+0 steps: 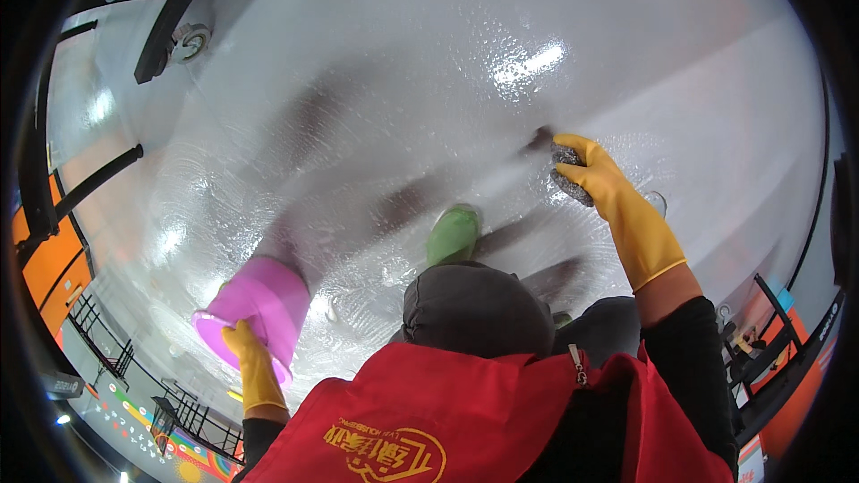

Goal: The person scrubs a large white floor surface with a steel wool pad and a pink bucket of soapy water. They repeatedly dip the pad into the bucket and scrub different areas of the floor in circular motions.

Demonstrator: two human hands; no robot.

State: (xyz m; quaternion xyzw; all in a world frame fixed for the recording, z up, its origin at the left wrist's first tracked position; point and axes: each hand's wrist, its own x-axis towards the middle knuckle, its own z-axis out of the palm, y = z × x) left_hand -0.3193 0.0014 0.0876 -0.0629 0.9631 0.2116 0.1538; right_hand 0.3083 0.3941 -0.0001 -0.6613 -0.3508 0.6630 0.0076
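My right hand (594,171), in a long yellow rubber glove, pinches a grey steel wool scourer (572,189) between thumb and fingers. A small gap and a dark shadow lie beside the scourer, so whether it touches the wet pale-grey floor (376,107) is unclear. On the other side my left hand (248,345), also gloved in yellow, grips the rim of a pink plastic bucket (272,295). The inside of the bucket is mostly hidden, and I cannot tell if its base rests on the floor. Soapy streaks and foam spread around the bucket and my feet.
A green rubber boot (453,235) shows ahead of my bent knee (478,308). Black metal framing (176,10) with a round fitting (190,42) rises at upper left. A clear round object (656,202) sits behind the right glove. Orange panels (54,261) stand at far left.
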